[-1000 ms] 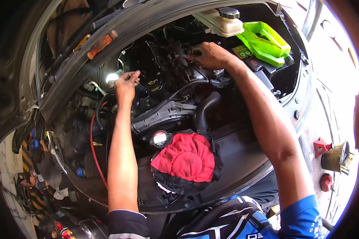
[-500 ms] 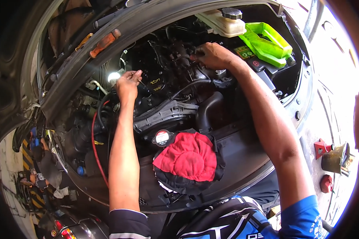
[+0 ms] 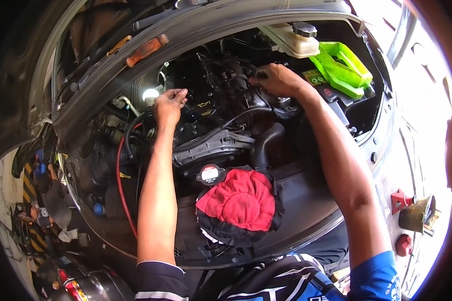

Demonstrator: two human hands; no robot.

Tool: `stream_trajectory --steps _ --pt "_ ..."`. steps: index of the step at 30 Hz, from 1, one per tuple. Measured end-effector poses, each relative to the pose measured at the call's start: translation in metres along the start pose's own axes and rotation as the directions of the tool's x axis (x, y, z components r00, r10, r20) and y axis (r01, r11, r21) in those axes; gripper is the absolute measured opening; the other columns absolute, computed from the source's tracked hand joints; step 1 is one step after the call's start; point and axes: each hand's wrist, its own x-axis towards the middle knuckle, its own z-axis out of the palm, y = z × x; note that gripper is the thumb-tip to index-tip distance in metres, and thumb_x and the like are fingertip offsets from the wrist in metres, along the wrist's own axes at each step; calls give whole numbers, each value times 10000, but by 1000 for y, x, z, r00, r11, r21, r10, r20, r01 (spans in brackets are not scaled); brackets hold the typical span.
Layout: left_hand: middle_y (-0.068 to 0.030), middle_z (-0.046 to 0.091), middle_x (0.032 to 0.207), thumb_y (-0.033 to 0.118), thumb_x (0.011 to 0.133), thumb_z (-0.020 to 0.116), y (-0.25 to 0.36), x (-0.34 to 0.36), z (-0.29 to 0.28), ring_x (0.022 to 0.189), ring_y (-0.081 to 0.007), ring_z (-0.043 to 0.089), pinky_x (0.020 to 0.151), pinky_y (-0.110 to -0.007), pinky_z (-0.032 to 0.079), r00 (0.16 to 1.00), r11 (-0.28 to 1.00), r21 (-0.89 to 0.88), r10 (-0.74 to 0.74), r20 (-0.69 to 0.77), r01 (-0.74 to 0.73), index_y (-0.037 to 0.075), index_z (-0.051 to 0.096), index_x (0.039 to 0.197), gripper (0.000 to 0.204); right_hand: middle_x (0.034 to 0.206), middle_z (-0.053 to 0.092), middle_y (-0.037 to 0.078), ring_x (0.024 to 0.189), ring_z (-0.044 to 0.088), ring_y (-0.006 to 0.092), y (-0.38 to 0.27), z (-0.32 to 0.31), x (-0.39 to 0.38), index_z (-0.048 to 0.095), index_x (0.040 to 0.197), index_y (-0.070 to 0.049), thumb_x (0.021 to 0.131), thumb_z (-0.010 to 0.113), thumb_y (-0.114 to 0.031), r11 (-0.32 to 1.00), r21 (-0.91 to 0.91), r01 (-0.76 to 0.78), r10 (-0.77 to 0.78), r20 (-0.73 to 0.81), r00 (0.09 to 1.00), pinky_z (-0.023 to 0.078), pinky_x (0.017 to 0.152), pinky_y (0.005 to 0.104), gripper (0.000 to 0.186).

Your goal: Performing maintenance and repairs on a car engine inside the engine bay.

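Observation:
Both my arms reach over the front of a car into its engine bay. My left hand (image 3: 168,107) is above the left side of the dark engine cover (image 3: 202,95), thumb and fingers pinched together. What lies between them, if anything, is too small to tell. Farther right, my right hand (image 3: 281,80) has its fingers curled down at the dark pipes and fittings (image 3: 235,72) on the engine's far side. Its fingertips are partly hidden, so I cannot make out what they grip. A bright work light (image 3: 150,95) shines beside my left hand.
A bundled red and black cloth (image 3: 243,203) and a round cap (image 3: 210,174) rest on the front panel. A green plastic tray (image 3: 340,70) sits by the battery (image 3: 331,93). Orange-handled screwdriver (image 3: 146,50) lies on the far bay edge. Another person (image 3: 60,200) is at lower left.
The whole scene has shifted slightly right and down in the picture, except the lower right. Both hands keep nearly the same places over the engine.

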Motion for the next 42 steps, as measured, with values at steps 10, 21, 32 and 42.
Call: stream_trajectory --steps 10,21,32,42 --pt "-61 733 961 149 948 669 -12 2 2 861 -123 679 747 -243 507 978 936 -330 168 122 -120 -32 674 1149 270 882 716 192 897 696 364 -13 -6 -4 695 998 -31 917 625 -443 999 -19 -29 30 58 998 519 793 447 426" --pt "-61 728 1047 203 977 640 -19 7 -15 909 -127 670 803 -283 520 916 947 -314 180 360 -63 5 682 1156 271 1037 701 200 889 696 353 -106 31 29 643 1208 -47 965 605 -205 867 -89 491 -498 -114 860 541 783 428 292" --pt "-52 739 899 216 950 688 -38 23 -10 802 -112 678 719 -274 530 884 1000 -10 25 468 -22 -16 725 1046 253 919 711 202 901 687 375 -142 72 99 658 1115 -106 827 623 -147 736 -289 612 -590 170 789 542 802 468 293" --pt "-64 748 871 197 919 723 -34 25 -11 769 -118 693 665 -270 544 911 999 -30 48 409 -40 -9 731 951 209 932 687 198 940 643 387 -150 85 115 675 1104 -34 946 600 -313 665 -527 529 -455 277 847 514 863 474 329"
